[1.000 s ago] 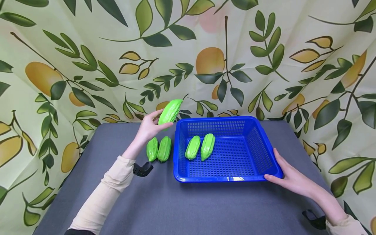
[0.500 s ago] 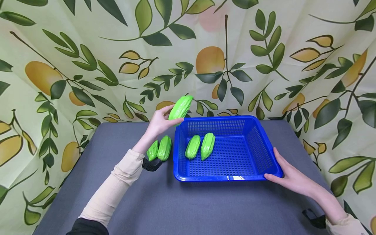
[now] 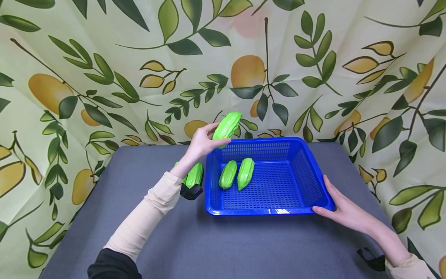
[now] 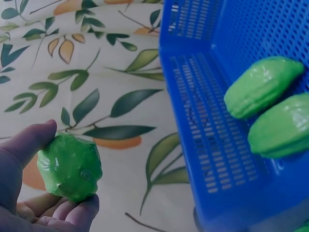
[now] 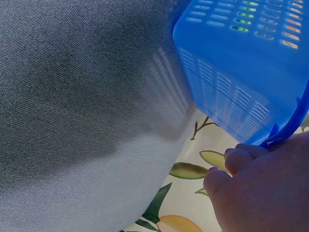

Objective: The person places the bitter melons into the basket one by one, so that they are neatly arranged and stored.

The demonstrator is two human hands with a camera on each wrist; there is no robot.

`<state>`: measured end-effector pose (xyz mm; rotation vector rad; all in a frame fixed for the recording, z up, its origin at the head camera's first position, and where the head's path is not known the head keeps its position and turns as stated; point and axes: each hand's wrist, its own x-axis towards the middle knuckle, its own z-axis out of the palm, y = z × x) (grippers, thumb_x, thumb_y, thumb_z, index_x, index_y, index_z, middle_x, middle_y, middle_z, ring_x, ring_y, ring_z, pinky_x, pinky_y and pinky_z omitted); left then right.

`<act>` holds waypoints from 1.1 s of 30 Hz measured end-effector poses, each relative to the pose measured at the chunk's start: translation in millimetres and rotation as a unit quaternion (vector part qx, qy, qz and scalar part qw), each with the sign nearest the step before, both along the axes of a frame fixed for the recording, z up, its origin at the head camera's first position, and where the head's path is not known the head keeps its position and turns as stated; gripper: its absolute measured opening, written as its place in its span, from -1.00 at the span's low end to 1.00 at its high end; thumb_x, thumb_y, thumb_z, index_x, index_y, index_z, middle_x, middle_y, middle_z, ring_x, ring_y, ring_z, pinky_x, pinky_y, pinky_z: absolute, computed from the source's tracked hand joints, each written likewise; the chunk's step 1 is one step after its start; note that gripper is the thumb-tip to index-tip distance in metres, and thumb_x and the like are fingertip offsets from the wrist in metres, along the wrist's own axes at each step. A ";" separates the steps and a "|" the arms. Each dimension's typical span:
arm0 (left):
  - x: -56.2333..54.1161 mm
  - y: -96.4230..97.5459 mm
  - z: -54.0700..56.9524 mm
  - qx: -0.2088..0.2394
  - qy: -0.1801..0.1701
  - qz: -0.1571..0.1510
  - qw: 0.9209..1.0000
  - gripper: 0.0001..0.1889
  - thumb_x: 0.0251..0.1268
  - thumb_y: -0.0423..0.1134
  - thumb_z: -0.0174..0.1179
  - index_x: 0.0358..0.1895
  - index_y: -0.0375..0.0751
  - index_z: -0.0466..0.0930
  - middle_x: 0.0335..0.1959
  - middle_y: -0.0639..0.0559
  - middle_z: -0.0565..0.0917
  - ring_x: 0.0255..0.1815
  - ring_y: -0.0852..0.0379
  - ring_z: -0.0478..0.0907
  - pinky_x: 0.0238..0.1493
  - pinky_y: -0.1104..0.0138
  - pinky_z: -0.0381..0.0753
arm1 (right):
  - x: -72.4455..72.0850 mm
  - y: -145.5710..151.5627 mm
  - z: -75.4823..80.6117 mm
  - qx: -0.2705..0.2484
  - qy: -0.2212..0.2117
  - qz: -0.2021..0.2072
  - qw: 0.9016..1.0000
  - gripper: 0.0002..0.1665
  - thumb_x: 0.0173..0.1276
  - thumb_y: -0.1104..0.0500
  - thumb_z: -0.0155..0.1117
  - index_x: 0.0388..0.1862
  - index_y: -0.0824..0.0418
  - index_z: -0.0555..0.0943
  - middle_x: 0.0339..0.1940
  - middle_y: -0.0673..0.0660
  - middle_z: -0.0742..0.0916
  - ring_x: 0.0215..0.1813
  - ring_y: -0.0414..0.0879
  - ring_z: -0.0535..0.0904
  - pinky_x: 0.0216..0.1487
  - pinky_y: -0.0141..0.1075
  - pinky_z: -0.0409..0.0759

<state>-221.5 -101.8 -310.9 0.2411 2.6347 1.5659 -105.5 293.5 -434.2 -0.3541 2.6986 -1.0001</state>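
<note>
My left hand (image 3: 202,142) pinches a bright green, ridged bitter melon (image 3: 227,127) between thumb and fingers. It holds the melon tilted in the air over the back left corner of a blue plastic basket (image 3: 261,212). In the left wrist view, the blunt end of that bitter melon (image 4: 70,166) faces the camera. Inside the basket, on the left part of its floor, lie two more bitter melons, one on the left (image 3: 228,175) and one on the right (image 3: 246,173). At the basket's front right corner, my right hand (image 3: 350,213) grips the rim, thumb in front.
On the grey table (image 3: 244,248), just left of the basket, lies another bitter melon (image 3: 195,174), partly hidden by my left wrist and its black strap (image 3: 191,192). A further one is almost wholly covered. Leaf-patterned cloth (image 3: 209,58) hangs behind and at both sides.
My left hand has carried the bitter melon rightward, from beside the basket to above its back left corner. The left forearm now covers more of the melons on the table. My right hand stays put.
</note>
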 end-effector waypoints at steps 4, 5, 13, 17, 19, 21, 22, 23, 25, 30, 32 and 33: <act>-2.5 11.0 -0.5 0.001 0.006 -0.009 1.000 -0.32 0.06 -0.19 0.40 0.32 -0.15 0.39 0.18 -0.13 0.56 0.16 0.00 0.58 0.08 0.21 0.59 | 0.4 0.9 -0.4 -0.002 0.002 0.001 1.000 0.28 0.28 -0.10 0.27 0.50 0.14 -0.49 0.50 0.50 -0.16 0.42 0.56 -0.08 0.16 0.47 0.13; -3.1 13.7 -0.7 0.004 0.006 -0.012 1.000 -0.32 0.06 -0.20 0.40 0.31 -0.15 0.39 0.18 -0.13 0.57 0.15 0.00 0.58 0.07 0.22 0.59 | 0.5 1.1 -0.7 -0.003 0.002 0.001 1.000 0.28 0.28 -0.10 0.27 0.50 0.14 -0.49 0.50 0.50 -0.16 0.42 0.56 -0.09 0.16 0.47 0.13; -8.1 35.2 -3.3 0.029 0.004 -0.027 0.999 -0.34 0.04 -0.25 0.41 0.29 -0.19 0.42 0.15 -0.14 0.58 0.12 0.01 0.60 0.00 0.28 0.61 | 1.2 2.5 -0.7 0.002 0.002 -0.001 1.000 0.27 0.28 -0.10 0.26 0.51 0.14 -0.48 0.51 0.49 -0.15 0.42 0.56 -0.08 0.16 0.47 0.13; -13.3 47.7 -1.6 0.027 0.000 -0.036 0.999 -0.32 0.04 -0.23 0.41 0.30 -0.19 0.40 0.14 -0.15 0.58 0.09 0.00 0.61 -0.11 0.37 0.61 | 1.2 2.0 -0.5 -0.001 0.003 -0.001 1.000 0.26 0.28 -0.10 0.26 0.51 0.13 -0.48 0.51 0.48 -0.15 0.43 0.55 -0.09 0.17 0.47 0.12; -15.7 53.6 1.5 0.022 -0.003 -0.041 0.999 -0.30 0.05 -0.22 0.41 0.32 -0.18 0.38 0.16 -0.14 0.57 0.10 0.01 0.61 -0.17 0.41 0.60 | 1.5 1.4 -0.5 -0.002 0.004 0.000 1.000 0.26 0.28 -0.10 0.27 0.51 0.13 -0.47 0.51 0.48 -0.14 0.43 0.54 -0.09 0.17 0.47 0.12; -18.3 59.4 4.1 0.020 -0.001 -0.045 0.999 -0.29 0.05 -0.21 0.40 0.34 -0.17 0.36 0.17 -0.13 0.57 0.11 0.03 0.60 -0.18 0.42 0.59 | 1.6 0.9 -0.9 -0.002 0.004 0.000 1.000 0.27 0.28 -0.10 0.27 0.51 0.14 -0.47 0.51 0.49 -0.14 0.43 0.55 -0.08 0.17 0.47 0.12; -19.5 62.2 5.1 0.021 -0.001 -0.046 0.999 -0.29 0.05 -0.21 0.40 0.34 -0.17 0.36 0.18 -0.13 0.57 0.12 0.04 0.60 -0.18 0.42 0.59 | 1.6 0.8 -0.8 -0.002 0.004 -0.001 1.000 0.27 0.28 -0.10 0.27 0.51 0.14 -0.47 0.51 0.49 -0.14 0.43 0.55 -0.08 0.17 0.47 0.12; -20.6 65.0 6.2 0.020 0.001 -0.046 0.999 -0.28 0.05 -0.21 0.40 0.34 -0.17 0.35 0.19 -0.12 0.56 0.13 0.04 0.59 -0.18 0.42 0.59 | 1.5 0.8 -0.9 -0.002 0.004 0.000 1.000 0.27 0.28 -0.10 0.27 0.51 0.14 -0.47 0.51 0.49 -0.14 0.43 0.55 -0.08 0.17 0.47 0.12; -22.8 70.3 6.7 0.014 0.003 -0.046 0.999 -0.28 0.06 -0.20 0.40 0.34 -0.17 0.35 0.20 -0.12 0.55 0.13 0.04 0.59 -0.17 0.41 0.59 | 1.3 0.9 -1.2 -0.004 0.005 0.000 1.000 0.26 0.28 -0.09 0.27 0.51 0.13 -0.47 0.51 0.49 -0.14 0.43 0.55 -0.08 0.17 0.47 0.12; -27.4 80.7 7.4 -0.023 0.001 -0.054 0.998 -0.27 0.06 -0.16 0.40 0.35 -0.15 0.34 0.20 -0.10 0.55 0.13 0.04 0.58 -0.17 0.39 0.58 | 1.4 1.4 -1.0 -0.007 0.003 0.001 1.000 0.26 0.28 -0.09 0.27 0.51 0.13 -0.47 0.51 0.48 -0.15 0.43 0.54 -0.09 0.18 0.47 0.12; -30.1 84.0 9.5 -0.036 0.004 -0.061 0.997 -0.26 0.05 -0.16 0.40 0.35 -0.16 0.34 0.20 -0.10 0.56 0.13 0.03 0.58 -0.16 0.40 0.58 | 1.3 1.7 -1.0 -0.006 0.001 0.001 1.000 0.26 0.28 -0.10 0.27 0.51 0.12 -0.48 0.51 0.47 -0.15 0.43 0.54 -0.09 0.17 0.47 0.12; -31.9 85.6 11.0 -0.041 0.007 -0.063 0.997 -0.26 0.05 -0.15 0.41 0.35 -0.17 0.34 0.20 -0.10 0.56 0.13 0.03 0.58 -0.16 0.40 0.59 | 1.3 1.9 -1.2 -0.006 0.001 0.000 1.000 0.26 0.28 -0.10 0.27 0.51 0.12 -0.48 0.51 0.47 -0.15 0.43 0.54 -0.09 0.17 0.47 0.12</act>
